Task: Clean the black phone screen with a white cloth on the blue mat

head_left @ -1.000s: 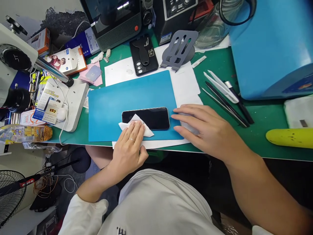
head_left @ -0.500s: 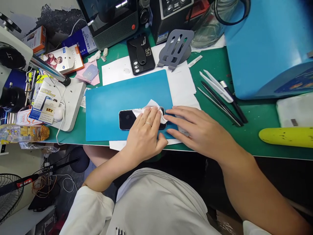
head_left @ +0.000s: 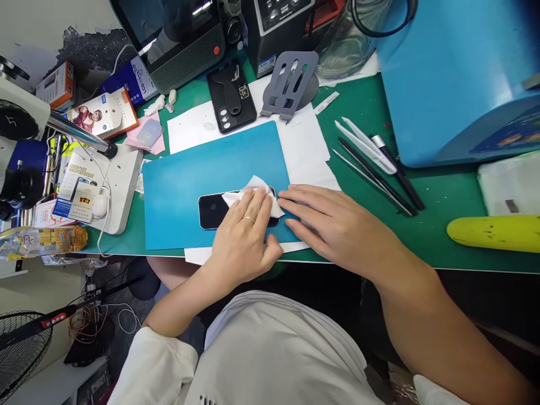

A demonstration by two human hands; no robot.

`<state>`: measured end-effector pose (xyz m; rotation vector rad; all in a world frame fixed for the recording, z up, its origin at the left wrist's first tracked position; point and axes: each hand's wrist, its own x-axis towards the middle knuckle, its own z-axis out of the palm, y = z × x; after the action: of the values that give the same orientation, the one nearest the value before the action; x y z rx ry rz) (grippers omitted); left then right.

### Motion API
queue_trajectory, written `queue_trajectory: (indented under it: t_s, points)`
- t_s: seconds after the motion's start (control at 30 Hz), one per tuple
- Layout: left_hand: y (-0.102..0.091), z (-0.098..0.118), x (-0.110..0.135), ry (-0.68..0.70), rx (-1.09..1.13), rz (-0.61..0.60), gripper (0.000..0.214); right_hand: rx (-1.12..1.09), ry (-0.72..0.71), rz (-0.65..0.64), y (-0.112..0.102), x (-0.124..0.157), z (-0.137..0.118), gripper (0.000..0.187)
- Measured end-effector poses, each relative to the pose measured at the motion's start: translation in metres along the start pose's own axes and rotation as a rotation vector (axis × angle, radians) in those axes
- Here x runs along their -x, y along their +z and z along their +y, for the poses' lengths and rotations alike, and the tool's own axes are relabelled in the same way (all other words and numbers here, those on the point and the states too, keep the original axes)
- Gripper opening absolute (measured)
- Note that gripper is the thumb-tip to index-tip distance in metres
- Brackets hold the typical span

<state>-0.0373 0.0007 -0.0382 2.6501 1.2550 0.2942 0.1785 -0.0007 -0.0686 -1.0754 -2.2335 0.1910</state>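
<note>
A smartphone (head_left: pixel 211 212) with a dark screen and a light frame lies flat on a blue mat (head_left: pixel 181 174). My left hand (head_left: pixel 242 236) presses a crumpled white tissue (head_left: pixel 255 183) onto the screen, its fingers straight and close together, with a ring on one. The hand and tissue cover much of the phone's right half. My right hand (head_left: pixel 337 225) rests at the phone's right end with fingers apart; its fingertips lie close to the tissue and the phone's edge. Whether they touch the phone I cannot make out.
Behind the mat lie a black phone case (head_left: pixel 232 97) and a grey slotted stand (head_left: pixel 291 84). Tweezers and pen-like tools (head_left: pixel 375 163) lie to the right, near a yellow-green object (head_left: pixel 493 232). A white microscope-like base (head_left: pixel 122 191) and a plastic bottle (head_left: pixel 46 241) stand left.
My left hand and the tissue have shifted slightly left along the phone, part of this from the camera's own turn. My right hand stays by the phone's right end.
</note>
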Motion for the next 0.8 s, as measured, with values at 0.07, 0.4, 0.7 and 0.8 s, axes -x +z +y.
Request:
queue_trajectory:
  t_s: [0.07,0.4,0.7,0.8]
  points:
    - [0.004,0.005,-0.009,0.008,0.002,0.001,0.063,-0.008,-0.004,0.000,0.001,0.002,0.002,0.032]
    - [-0.018,-0.021,0.041,-0.084,-0.071,0.002,0.070,-0.030,0.022,-0.002,-0.002,0.001,0.002,0.033]
    - [-0.034,-0.039,0.072,-0.139,-0.160,-0.017,0.062,-0.034,0.031,-0.014,-0.003,0.001,0.001,0.030]
    - [-0.032,-0.039,0.072,-0.126,-0.170,0.015,0.060,-0.046,0.050,-0.027,-0.003,0.001,0.001,0.038]
